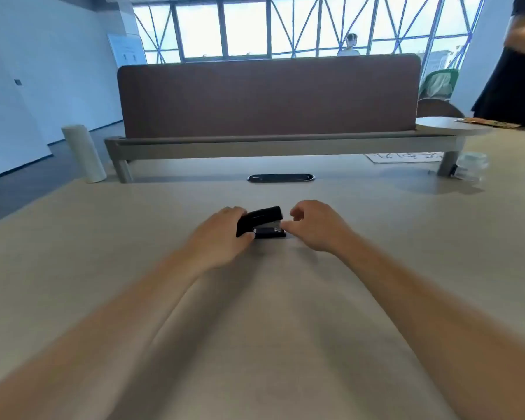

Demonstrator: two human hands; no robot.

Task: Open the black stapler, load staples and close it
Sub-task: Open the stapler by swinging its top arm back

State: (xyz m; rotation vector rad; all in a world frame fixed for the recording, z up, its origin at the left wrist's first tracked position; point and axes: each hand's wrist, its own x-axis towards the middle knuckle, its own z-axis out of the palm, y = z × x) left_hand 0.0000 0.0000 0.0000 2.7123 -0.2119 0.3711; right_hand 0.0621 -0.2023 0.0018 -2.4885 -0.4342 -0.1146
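The black stapler [262, 221] rests on the beige table [255, 313], a little beyond the middle. Its top arm is tilted up slightly at the right end, and the metal magazine shows beneath it. My left hand [222, 237] grips the stapler's left, rear end with thumb and fingers around it. My right hand [315, 225] sits just to the right of the stapler's front, fingers curled and thumb tip touching or almost touching the base. I cannot tell whether it holds any staples.
A brown divider panel [269, 98] on a grey rail crosses the table behind the stapler, with a black cable port [281, 177] in front of it. A pale cylinder [84, 153] stands far left. Clear plastic cups [472, 166] and a person in black [519, 65] are far right.
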